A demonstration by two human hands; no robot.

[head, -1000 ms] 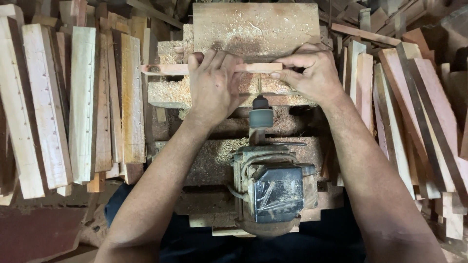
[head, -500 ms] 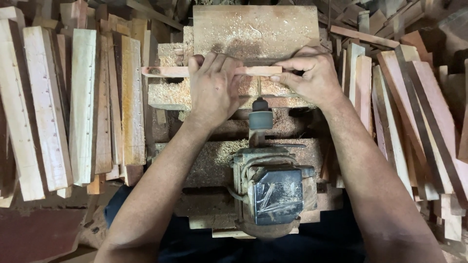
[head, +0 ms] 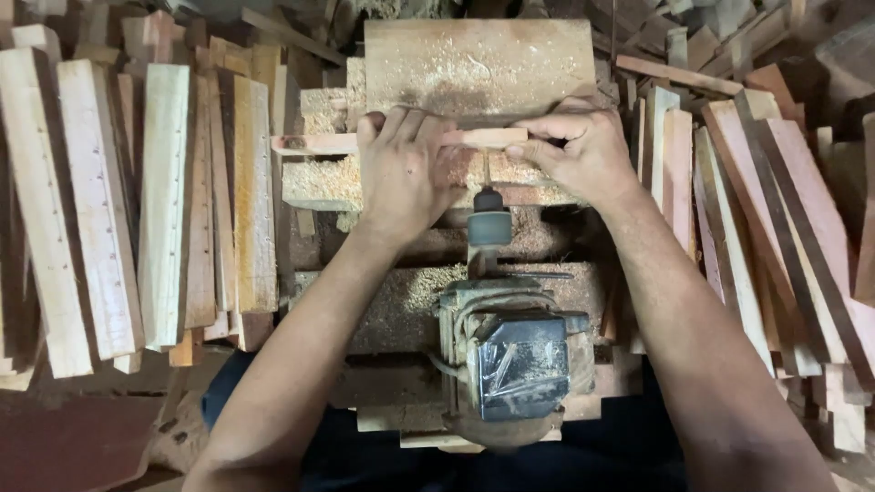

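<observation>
Seen from the head camera, looking down: two bare hands on one thin wooden strip (head: 474, 138), held flat and crosswise over a sawdusty wooden block (head: 478, 68). Left hand (head: 401, 173) pressed down on the strip, fingers curled over its top, so clamped on the wood. Right hand (head: 583, 150) pinching the strip's other end between thumb and fingertips, also closed on it. Strip running under the left palm and sticking out past it, with the short pale middle part showing between the two hands. Just below that gap, near both wrists, a small dark chuck (head: 489, 226) on a shaft, pointing up at the strip from an old motor (head: 510, 364) wrapped in plastic. Cannot tell whether the tip touches the wood, hidden between the hands. Probably the middle of drilling or shaping this one piece; no finished hole visible on it from here. Beyond the left hand, a stack of pale slats (head: 164, 200) with rows of small holes, likely done already. Beyond the right hand, a heap of reddish boards (head: 775, 210), holes not visible, maybe yet to do.
</observation>
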